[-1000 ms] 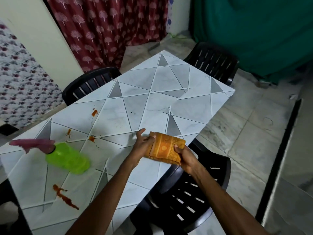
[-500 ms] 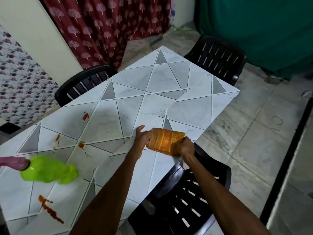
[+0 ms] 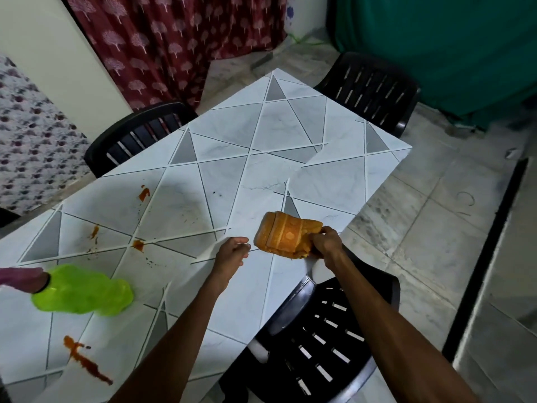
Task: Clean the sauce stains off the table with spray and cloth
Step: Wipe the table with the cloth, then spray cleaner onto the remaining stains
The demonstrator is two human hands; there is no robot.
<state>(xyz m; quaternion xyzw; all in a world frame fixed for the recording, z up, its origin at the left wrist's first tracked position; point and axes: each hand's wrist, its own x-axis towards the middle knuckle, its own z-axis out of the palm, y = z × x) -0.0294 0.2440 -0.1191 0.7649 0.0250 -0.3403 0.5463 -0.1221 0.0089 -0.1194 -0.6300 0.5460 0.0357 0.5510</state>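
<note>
Our right hand (image 3: 327, 242) clamps the folded cloth (image 3: 286, 235) (orange) above the table (image 3: 261, 141). Just left of it, our left hand (image 3: 232, 254) hangs loosely curled, holding nothing.

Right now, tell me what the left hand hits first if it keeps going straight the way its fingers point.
The left hand points right, toward the folded orange cloth held in the right hand. The cloth looks like the first contact; only a narrow gap separates them, though their relative height is hard to judge.

The spray bottle (image 3: 81, 289) is blurred, its pink head cut off at left.
</note>
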